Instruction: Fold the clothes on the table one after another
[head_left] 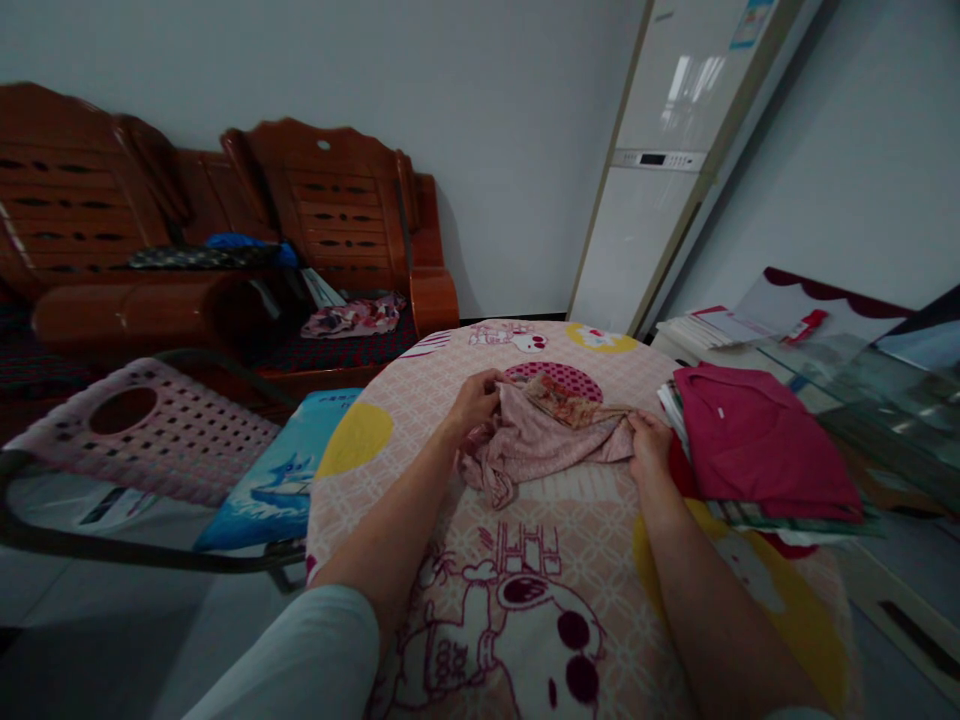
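Note:
A crumpled pale pink garment (551, 440) with a brownish patterned part lies between my hands over the round table (600, 530), which has a printed cloth. My left hand (478, 400) pinches the garment's upper left edge, where a loose fold hangs down onto the cloth. On the other side my right hand (649, 442) grips its right end with closed fingers. Just right of my right hand sits a stack of folded clothes with a dark pink shirt (757, 440) on top.
Left of the table stand a woven pink chair (172, 430) and a blue cushion (277, 475). Wooden seats (330, 220) line the wall behind. At the right are papers (709, 330) and a glass-topped surface (877, 400); a white tall cabinet-like unit (637, 210) stands at the back.

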